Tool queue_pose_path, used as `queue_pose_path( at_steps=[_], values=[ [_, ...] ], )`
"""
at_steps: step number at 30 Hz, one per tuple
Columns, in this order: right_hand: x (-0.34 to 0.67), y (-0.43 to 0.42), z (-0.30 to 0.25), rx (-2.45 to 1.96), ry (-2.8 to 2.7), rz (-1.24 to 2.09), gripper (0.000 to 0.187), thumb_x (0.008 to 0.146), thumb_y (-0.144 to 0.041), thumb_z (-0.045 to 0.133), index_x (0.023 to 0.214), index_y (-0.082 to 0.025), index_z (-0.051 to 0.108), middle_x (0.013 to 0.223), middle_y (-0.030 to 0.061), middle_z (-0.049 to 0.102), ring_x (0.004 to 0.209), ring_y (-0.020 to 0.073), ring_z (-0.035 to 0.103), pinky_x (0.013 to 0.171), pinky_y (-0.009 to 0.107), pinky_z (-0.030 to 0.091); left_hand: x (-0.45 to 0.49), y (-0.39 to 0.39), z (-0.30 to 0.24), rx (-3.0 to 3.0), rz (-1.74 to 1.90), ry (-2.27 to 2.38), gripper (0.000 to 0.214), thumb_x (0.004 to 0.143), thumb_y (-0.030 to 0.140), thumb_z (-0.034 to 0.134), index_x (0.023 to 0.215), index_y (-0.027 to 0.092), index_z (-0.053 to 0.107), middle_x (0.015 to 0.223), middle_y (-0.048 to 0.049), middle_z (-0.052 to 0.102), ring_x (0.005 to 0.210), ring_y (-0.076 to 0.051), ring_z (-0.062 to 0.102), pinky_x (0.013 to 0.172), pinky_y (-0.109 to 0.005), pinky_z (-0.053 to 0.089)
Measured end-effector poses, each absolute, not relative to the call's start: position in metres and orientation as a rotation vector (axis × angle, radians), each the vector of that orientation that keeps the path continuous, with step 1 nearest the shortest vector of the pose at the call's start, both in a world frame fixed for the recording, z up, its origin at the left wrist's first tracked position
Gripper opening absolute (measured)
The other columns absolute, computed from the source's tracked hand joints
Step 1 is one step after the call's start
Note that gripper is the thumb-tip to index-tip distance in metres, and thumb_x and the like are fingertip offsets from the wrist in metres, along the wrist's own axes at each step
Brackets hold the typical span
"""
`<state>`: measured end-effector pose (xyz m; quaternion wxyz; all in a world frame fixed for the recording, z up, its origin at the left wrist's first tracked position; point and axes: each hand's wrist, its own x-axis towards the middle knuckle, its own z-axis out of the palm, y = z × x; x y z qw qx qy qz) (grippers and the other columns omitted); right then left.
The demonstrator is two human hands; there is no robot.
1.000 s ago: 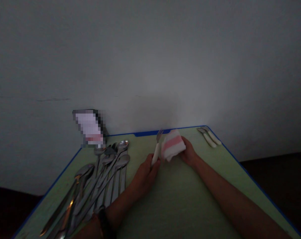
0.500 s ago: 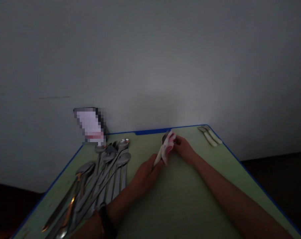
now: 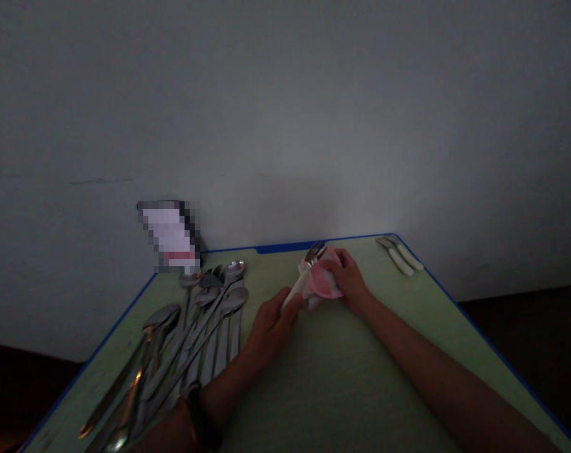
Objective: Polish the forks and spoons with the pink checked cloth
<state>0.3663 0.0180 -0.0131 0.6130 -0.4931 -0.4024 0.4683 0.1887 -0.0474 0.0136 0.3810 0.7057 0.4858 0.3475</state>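
Observation:
My left hand (image 3: 273,321) is closed round the pale handle of a fork (image 3: 296,287), which tilts up and away with its metal tines at the far end. In my right hand (image 3: 349,277) is a pink and white cloth (image 3: 325,280), bunched up against the fork just below the tines. The cloth covers part of the fork's neck, and some of my right fingers are hidden behind it. Both hands are above the middle of the pale green table (image 3: 361,377).
A pile of metal spoons and other cutlery (image 3: 204,327) covers the table's left side. Two pieces of cutlery with pale handles (image 3: 401,257) lie at the far right corner. A blurred-out phone-like object (image 3: 169,236) leans on the wall (image 3: 285,126) at the back left.
My right hand has brought the cloth round to the near side of the fork, so more pink shows. The tines have come into view, and my left hand has shifted slightly left.

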Motion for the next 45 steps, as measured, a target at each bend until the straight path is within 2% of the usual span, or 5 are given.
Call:
queue_pose_path(
  at_steps=[7,15,26,33,45],
  values=[
    [0.374,0.017,-0.005,-0.716,-0.649,1.630,0.016,0.067,-0.032,0.053,0.071,-0.017,0.059,0.064,0.0003,0.063,0.063,0.0168,0.056,0.068,0.030,0.046,0.190,-0.046,0.017,1.891,0.823,1.267,0.034,0.090,0.040,0.036,0.078,0.016,0.057,0.060,0.0032,0.048,0.056,-0.013,0.045,0.052,-0.021,0.032],
    [0.372,0.008,0.003,-0.666,-0.965,1.703,0.035,0.077,-0.040,0.045,0.102,-0.020,0.059,0.103,0.0061,0.066,0.095,0.0233,0.060,0.084,0.039,0.046,0.187,-0.045,0.013,1.750,0.755,1.234,0.039,0.089,0.046,0.033,0.074,0.018,0.055,0.053,0.0050,0.041,0.049,-0.012,0.039,0.046,-0.020,0.028],
    [0.368,0.006,0.010,-0.472,-0.948,1.832,0.043,0.081,-0.046,0.047,0.118,-0.026,0.050,0.104,0.0047,0.066,0.089,0.0211,0.063,0.080,0.038,0.049,0.189,-0.046,0.014,1.744,0.696,1.187,0.041,0.089,0.047,0.033,0.063,0.018,0.045,0.057,0.0041,0.042,0.052,-0.012,0.038,0.049,-0.021,0.026],
    [0.366,0.002,0.001,-0.566,-0.964,1.843,0.032,0.064,-0.028,0.074,0.092,-0.018,0.063,0.095,0.0049,0.067,0.084,0.0160,0.062,0.085,0.030,0.047,0.189,-0.046,0.015,1.765,0.648,1.161,0.040,0.089,0.046,0.032,0.062,0.018,0.044,0.056,0.0043,0.041,0.052,-0.012,0.038,0.049,-0.021,0.027],
    [0.358,0.006,-0.005,-0.685,-0.924,1.732,0.029,0.076,-0.044,0.061,0.084,-0.016,0.062,0.079,0.0040,0.066,0.073,0.0152,0.062,0.078,0.031,0.047,0.191,-0.047,0.016,1.763,0.694,1.206,0.038,0.088,0.046,0.033,0.065,0.018,0.048,0.057,0.0031,0.044,0.053,-0.013,0.040,0.048,-0.022,0.028]
  ],
)
